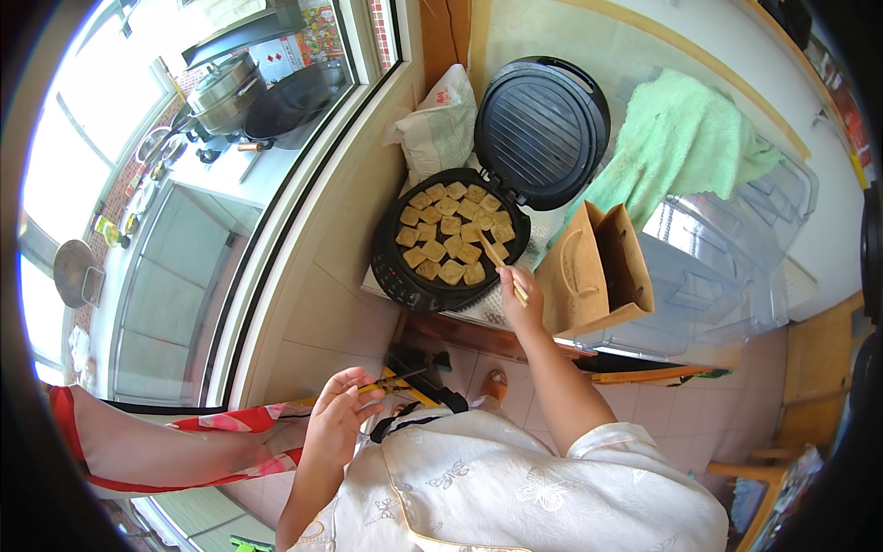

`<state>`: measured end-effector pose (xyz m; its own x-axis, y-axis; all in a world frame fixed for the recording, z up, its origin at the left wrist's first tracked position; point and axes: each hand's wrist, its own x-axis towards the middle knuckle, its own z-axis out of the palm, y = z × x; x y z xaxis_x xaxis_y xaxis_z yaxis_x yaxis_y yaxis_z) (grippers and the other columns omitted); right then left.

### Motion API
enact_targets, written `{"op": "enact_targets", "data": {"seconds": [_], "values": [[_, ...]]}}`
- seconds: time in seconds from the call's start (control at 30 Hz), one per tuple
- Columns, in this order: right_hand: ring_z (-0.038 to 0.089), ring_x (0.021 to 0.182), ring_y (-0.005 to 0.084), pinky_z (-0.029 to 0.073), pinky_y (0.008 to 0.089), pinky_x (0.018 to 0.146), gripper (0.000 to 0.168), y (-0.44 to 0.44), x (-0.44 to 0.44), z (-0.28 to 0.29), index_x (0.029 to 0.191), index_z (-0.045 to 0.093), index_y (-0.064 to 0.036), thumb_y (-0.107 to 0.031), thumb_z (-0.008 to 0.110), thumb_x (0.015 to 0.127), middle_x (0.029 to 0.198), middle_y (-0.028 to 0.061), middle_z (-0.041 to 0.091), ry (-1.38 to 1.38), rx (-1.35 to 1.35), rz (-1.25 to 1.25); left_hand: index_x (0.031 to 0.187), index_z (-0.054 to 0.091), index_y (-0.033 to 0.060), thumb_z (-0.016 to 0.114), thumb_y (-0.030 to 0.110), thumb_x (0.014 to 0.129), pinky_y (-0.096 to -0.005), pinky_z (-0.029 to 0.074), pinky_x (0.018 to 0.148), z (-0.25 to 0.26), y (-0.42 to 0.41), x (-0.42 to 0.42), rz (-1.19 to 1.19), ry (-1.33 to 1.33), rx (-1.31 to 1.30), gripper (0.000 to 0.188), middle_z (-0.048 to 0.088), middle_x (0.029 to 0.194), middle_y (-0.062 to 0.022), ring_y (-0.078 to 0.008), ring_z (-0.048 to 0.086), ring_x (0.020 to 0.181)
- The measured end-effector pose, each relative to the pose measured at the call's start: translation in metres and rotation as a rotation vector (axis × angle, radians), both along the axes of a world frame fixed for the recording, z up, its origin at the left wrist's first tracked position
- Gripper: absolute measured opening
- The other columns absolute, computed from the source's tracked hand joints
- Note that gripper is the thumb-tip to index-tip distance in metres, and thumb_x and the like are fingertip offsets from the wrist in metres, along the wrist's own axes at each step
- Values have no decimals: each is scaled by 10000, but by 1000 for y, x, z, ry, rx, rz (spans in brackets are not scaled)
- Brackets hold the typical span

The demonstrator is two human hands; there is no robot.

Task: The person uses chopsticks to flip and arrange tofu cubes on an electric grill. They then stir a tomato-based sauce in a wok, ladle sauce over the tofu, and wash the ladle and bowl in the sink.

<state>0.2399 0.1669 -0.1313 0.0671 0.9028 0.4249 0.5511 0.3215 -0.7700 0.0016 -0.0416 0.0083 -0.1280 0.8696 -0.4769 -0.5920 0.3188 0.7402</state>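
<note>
My right hand [522, 300] grips a pair of wooden chopsticks [495, 257]. Their tips reach in among flat, square, pale-brown food pieces [450, 225], possibly tofu, spread over the round black pan of an electric griddle [407, 288]. The ridged griddle lid [543, 134] is tipped back on its hinge, and red lights glow on the front panel. Lower left, my left hand [338, 412] hovers in front of my body, fingers loosely curled and apart, with nothing clearly in it. A yellow-and-black object [407, 385] appears behind those fingers; whether they touch cannot be told.
Right of the griddle stands a brown paper bag [576, 276] beside clear plastic boxes [697, 276], partly covered by a green towel [690, 138]. A white sack [441, 124] leans behind the griddle. Left, a glass-paned frame [303, 186] borders a kitchen counter; a red-patterned curtain [200, 441] hangs below.
</note>
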Motion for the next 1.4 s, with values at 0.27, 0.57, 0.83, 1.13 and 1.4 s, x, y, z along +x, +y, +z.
{"op": "enact_targets", "data": {"seconds": [0.27,0.57,0.83,1.13,1.4], "values": [[601,710,264,467,310,621,184,-20,17,12,845,633,-41,-209,557,856,788,104,614,65,-41,93,1114,483,78,434,92,890,-356,441,823,0,-1,-1,18,-25,-12,230,545,1059,-68,-192,559,949],[597,673,263,469,317,578,124,-31,25,17,810,633,-61,-176,589,824,756,76,610,-89,8,34,1122,471,84,435,125,894,-355,462,822,-2,0,-2,-8,-6,-4,234,554,1064,-64,-190,573,951],[600,649,262,470,322,557,117,-38,20,13,796,636,-74,-180,594,820,749,73,620,-98,61,88,1122,469,81,444,123,889,-358,463,820,-2,-1,-2,-1,-2,-14,239,554,1067,-71,-195,577,945],[595,645,259,463,323,542,156,-29,-8,14,803,631,-87,-228,575,836,740,55,612,-88,21,97,1122,481,79,434,93,891,-342,448,816,3,-3,-1,7,-24,0,236,548,1065,-73,-190,563,943],[588,631,264,458,333,529,160,-36,-31,29,785,625,-81,-228,580,829,735,59,605,-48,62,226,1129,464,76,446,124,890,-350,465,814,0,-4,-1,-12,-2,1,244,551,1066,-69,-192,576,939]]}}
